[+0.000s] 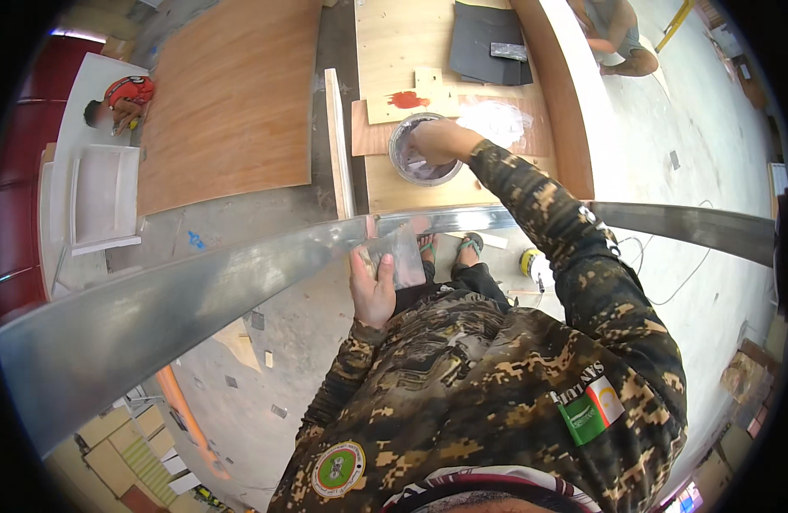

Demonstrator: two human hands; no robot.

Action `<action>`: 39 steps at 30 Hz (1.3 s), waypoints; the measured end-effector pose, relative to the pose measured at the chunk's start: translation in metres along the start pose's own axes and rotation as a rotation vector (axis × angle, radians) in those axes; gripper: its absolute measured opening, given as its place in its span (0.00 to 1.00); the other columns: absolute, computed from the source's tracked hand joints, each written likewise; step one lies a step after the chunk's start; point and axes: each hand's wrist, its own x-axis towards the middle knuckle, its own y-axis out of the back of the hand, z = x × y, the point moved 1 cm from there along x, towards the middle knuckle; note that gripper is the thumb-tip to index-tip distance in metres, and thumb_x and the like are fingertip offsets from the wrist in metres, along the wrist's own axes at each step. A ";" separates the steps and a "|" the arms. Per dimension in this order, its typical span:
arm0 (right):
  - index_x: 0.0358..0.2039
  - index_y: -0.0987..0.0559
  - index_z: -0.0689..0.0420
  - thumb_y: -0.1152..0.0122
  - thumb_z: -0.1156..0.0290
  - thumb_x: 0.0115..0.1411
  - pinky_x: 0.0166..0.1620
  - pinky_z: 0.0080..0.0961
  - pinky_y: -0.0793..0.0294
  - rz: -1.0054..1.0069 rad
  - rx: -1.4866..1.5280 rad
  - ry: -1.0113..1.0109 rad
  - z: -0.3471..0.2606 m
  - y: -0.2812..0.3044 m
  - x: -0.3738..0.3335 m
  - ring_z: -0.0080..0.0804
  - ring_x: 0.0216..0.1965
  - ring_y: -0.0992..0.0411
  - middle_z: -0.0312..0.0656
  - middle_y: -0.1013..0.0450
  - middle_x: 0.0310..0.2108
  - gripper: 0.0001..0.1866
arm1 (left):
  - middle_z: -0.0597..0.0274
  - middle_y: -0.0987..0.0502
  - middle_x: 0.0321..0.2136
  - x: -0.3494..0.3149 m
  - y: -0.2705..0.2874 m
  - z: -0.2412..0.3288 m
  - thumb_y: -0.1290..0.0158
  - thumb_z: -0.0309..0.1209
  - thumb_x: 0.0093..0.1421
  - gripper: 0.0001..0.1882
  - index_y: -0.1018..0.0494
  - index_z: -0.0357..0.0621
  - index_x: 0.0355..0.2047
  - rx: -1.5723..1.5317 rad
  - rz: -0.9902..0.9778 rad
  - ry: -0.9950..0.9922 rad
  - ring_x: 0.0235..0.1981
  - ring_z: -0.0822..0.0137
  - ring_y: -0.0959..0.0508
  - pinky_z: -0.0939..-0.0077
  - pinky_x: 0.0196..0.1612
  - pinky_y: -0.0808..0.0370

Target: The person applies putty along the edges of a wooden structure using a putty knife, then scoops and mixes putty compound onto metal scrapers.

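My right hand point(436, 141) reaches down into a round metal can point(395, 158) at the near part of the wooden table. Its fingers are curled inside, and what they grip, if anything, is hidden. Pale greyish-purple paste point(424, 169) coats the inside of the can. Nearer my body, my left hand point(373, 295) holds a flat, rectangular, smeared plate point(404, 261), thumb on its face. Beyond the can, a small wood board point(389, 107) carries a red-orange blob point(407, 100). White smears point(496, 122) lie on the wood to the can's right.
A long metal bar point(265, 265) crosses between me and the table point(394, 188). Black sheets point(479, 47) with a dark block point(507, 51) lie at the far end. A large wood panel point(231, 103) stands left. Two people crouch farther off. A yellow-labelled can point(531, 262) sits on the floor.
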 end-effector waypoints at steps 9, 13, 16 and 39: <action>0.44 0.19 0.59 0.43 0.73 0.60 0.47 0.41 0.26 0.547 0.370 0.022 -0.020 0.017 -0.144 0.52 0.42 0.25 0.52 0.23 0.40 0.12 | 0.54 0.27 0.44 0.038 -0.048 0.020 0.54 0.29 0.69 0.17 0.39 0.34 0.55 0.217 -0.029 -0.052 0.43 0.65 0.26 0.71 0.50 0.29; 0.48 0.21 0.58 0.45 0.79 0.61 0.49 0.39 0.27 0.706 0.433 0.021 -0.026 0.002 -0.187 0.50 0.46 0.27 0.49 0.24 0.43 0.14 | 0.54 0.23 0.47 0.066 -0.072 0.003 0.54 0.30 0.66 0.15 0.35 0.40 0.52 -0.712 -0.058 0.564 0.44 0.53 0.20 0.53 0.37 0.19; 0.51 0.24 0.58 0.44 0.83 0.57 0.53 0.40 0.28 0.804 0.448 0.028 -0.034 -0.012 -0.209 0.48 0.48 0.29 0.50 0.26 0.47 0.20 | 0.52 0.23 0.47 0.077 -0.084 0.011 0.56 0.29 0.67 0.15 0.35 0.39 0.52 -0.821 -0.217 0.561 0.45 0.55 0.19 0.56 0.40 0.17; 0.56 0.25 0.57 0.47 0.91 0.44 0.58 0.41 0.29 0.938 0.249 0.211 -0.050 -0.031 -0.224 0.53 0.56 0.32 0.53 0.32 0.52 0.35 | 0.59 0.26 0.49 0.062 -0.088 0.050 0.54 0.28 0.68 0.13 0.35 0.46 0.53 -0.889 -0.139 0.205 0.50 0.61 0.23 0.57 0.50 0.22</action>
